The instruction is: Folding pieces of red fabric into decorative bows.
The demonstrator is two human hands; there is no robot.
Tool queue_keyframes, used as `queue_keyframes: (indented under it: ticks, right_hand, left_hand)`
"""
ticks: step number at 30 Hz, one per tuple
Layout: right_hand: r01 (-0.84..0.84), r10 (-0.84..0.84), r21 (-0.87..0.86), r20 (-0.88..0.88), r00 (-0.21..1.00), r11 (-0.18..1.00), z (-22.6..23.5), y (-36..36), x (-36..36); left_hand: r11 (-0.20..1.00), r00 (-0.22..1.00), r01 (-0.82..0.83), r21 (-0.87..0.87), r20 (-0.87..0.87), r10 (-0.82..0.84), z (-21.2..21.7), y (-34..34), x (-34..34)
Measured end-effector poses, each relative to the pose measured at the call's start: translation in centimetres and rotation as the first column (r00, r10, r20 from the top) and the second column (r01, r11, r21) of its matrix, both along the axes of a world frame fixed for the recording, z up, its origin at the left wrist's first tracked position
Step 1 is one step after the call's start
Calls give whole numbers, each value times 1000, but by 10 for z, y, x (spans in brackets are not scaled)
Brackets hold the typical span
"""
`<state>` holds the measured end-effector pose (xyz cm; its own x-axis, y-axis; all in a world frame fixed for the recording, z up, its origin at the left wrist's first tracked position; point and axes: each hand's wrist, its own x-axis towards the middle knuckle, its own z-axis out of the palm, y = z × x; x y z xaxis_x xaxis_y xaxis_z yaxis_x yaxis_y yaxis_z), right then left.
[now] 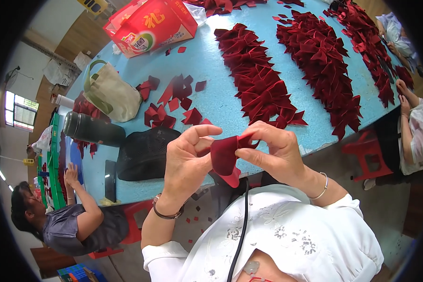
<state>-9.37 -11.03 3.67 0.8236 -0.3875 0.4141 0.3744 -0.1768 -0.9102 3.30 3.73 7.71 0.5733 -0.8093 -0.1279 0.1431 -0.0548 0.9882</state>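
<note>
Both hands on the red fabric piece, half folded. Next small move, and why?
Probably pinch the fold tighter at its middle. The left hand and right hand hold the red fabric piece between them, bent but not yet bow-shaped like the finished bows in rows on the blue table.

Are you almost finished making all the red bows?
Lots look done: long rows of finished red bows lie on the blue table. Right now the left hand and right hand fold one red fabric piece. A small pile of loose red pieces is left.
</note>
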Motion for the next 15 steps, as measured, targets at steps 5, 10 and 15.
queue_keyframes:
  ticks: [5, 10, 15]
  right_hand:
    - [-88, 142, 239, -218, 965, 967, -2, -5, 3]
    - [-128, 247, 640, -99, 964, 757, -18, -5, 3]
    - [-80, 207, 692, -102, 973, 717, -21, -4, 1]
  left_hand:
    - [993, 992, 64, 101, 104, -74, -2, -3, 3]
    - [991, 992, 110, 81, 49, -114, -1, -11, 7]
    - [996, 995, 91, 22, -52, -90, -4, -15, 9]
